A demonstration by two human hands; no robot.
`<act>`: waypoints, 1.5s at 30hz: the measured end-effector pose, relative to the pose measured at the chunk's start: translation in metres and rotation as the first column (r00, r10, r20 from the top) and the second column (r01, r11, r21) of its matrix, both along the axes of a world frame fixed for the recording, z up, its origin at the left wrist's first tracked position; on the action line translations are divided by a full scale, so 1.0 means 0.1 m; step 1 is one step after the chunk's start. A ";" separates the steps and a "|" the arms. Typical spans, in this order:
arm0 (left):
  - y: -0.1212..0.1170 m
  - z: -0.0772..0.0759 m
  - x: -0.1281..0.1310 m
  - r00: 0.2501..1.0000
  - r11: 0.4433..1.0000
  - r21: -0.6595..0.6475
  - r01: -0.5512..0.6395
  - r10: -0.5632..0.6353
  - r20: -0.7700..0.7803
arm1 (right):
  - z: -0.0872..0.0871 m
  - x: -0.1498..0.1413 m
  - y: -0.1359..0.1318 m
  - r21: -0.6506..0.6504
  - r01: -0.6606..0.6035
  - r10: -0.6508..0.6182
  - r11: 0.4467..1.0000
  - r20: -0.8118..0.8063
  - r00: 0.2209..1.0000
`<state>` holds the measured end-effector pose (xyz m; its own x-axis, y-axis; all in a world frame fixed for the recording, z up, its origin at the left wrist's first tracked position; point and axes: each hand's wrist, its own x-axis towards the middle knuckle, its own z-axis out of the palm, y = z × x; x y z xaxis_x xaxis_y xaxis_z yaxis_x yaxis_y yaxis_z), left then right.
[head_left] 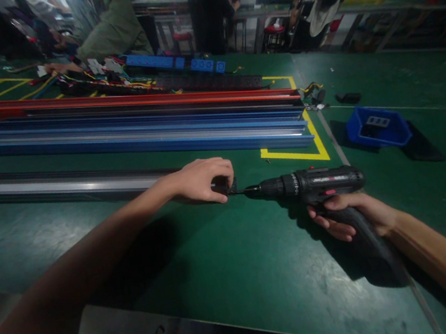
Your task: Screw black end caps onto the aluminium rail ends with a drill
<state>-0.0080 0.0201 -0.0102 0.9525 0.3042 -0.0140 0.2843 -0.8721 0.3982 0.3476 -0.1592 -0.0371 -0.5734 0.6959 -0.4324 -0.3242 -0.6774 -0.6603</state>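
Observation:
My right hand (341,216) is wrapped round the handle of a black power drill (325,180), which lies level with its bit pointing left. The tip of the bit meets a small dark end piece (232,188) at the right end of a long black and silver metal profile (83,182). Over that end, my left hand (204,180) curls its fingers and thumb round the profile. What lies under the palm is hidden.
Blue profiles (201,134) and orange-red profiles (154,97) lie behind, beside yellow tape (294,154). A blue bin (376,127) stands at the right. Blue socket strips (148,62) and wires lie farther back. A co-worker's green sleeve (114,29) reaches over the table's far side.

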 end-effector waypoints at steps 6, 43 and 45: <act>0.00 -0.01 -0.01 1.000 1.000 -0.009 0.009 -0.009 0.008 | 0.03 -0.03 -0.02 0.033 0.016 -0.017 0.999 0.044 0.999; 0.28 -0.05 1.49 0.993 0.988 0.095 -0.118 0.117 0.016 | 0.11 -0.03 -0.14 0.230 0.390 -0.329 0.892 -0.261 0.908; 0.22 0.00 1.41 0.992 0.987 0.110 -0.116 0.109 0.065 | 0.08 -0.07 -0.16 0.224 0.368 -0.306 0.902 -0.270 0.913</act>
<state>0.1325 0.0421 -0.0103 0.9103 0.4058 0.0816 0.3622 -0.8764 0.3174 0.3409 -0.1750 -0.0292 -0.3428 0.9347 -0.0937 -0.6613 -0.3110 -0.6826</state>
